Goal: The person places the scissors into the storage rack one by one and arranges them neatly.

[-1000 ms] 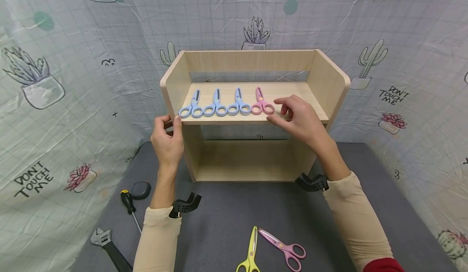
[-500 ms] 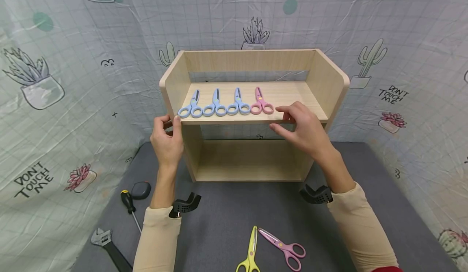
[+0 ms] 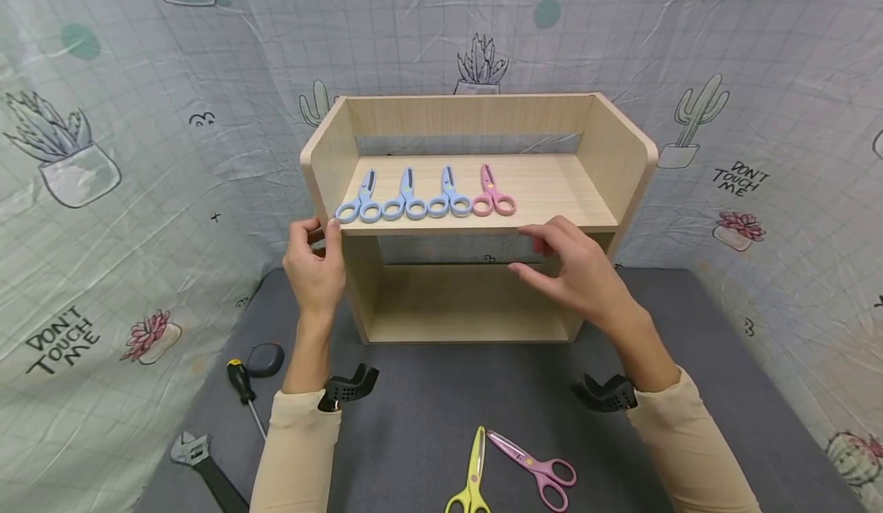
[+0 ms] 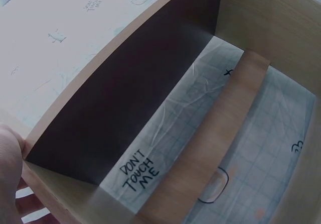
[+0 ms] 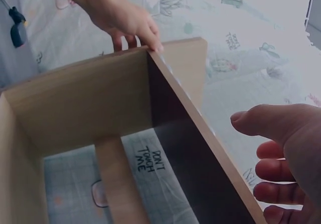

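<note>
A light wooden two-tier shelf [image 3: 545, 182] stands on the table, its upper board holding a row of scissors. From the left come three blue scissors [image 3: 407, 185], then pink scissors [image 3: 487, 182], all with blades pointing back. My left hand [image 3: 313, 268] holds the shelf's left side at the upper board's front corner, thumb on the edge, fingers around the outside. In front of the board's right part hovers my right hand [image 3: 579, 275], thumb and fingers apart around nothing. The right wrist view shows its fingers [image 5: 276, 169] away from the board's edge.
Yellow scissors [image 3: 476, 471] and mauve-pink scissors [image 3: 534, 467] lie on the grey table [image 3: 414, 406] in front. At the left are an adjustable wrench [image 3: 210, 471], a screwdriver [image 3: 241, 381] and a dark rounded tape measure-like case [image 3: 265, 359]. A patterned cloth [image 3: 207, 191] surrounds the table.
My right hand has drawn back from beside the pink scissors on the board, moving down and toward me. The left hand and the scissors stay where they were.
</note>
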Action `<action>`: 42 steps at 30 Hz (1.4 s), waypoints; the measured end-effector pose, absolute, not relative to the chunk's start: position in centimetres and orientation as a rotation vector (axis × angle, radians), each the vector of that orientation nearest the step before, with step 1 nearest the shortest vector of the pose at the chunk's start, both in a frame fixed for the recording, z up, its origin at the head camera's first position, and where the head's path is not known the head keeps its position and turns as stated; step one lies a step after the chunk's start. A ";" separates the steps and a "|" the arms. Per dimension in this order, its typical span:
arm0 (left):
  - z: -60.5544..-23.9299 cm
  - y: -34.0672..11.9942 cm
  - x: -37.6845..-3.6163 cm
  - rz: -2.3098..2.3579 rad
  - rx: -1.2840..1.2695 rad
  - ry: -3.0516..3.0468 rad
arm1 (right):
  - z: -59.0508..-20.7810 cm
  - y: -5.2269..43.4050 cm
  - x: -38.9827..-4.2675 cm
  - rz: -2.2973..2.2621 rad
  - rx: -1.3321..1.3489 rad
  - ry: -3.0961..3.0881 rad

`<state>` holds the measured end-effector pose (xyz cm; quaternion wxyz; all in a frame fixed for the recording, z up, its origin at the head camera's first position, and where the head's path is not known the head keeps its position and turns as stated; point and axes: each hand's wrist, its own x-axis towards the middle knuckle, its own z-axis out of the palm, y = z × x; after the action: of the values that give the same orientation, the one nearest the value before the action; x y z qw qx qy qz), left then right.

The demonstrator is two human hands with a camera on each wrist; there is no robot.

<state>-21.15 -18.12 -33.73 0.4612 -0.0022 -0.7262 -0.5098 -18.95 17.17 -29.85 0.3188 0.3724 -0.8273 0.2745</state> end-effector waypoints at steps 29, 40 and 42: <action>-33.7 -18.0 -21.2 -1.255 -0.009 -1.772 | -35.7 18.6 -16.2 0.823 1.200 -2.227; -33.8 -17.9 -21.2 -1.264 0.005 -1.772 | -37.6 18.8 -15.0 0.851 1.211 -2.267; -33.8 -18.0 -21.2 -1.261 0.003 -1.775 | -37.8 18.9 -14.8 0.851 1.198 -2.308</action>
<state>-21.17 -17.99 -33.80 0.4638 0.0014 -0.7222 -0.5132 -14.81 18.92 -37.80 0.2013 0.4289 -0.8262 0.3047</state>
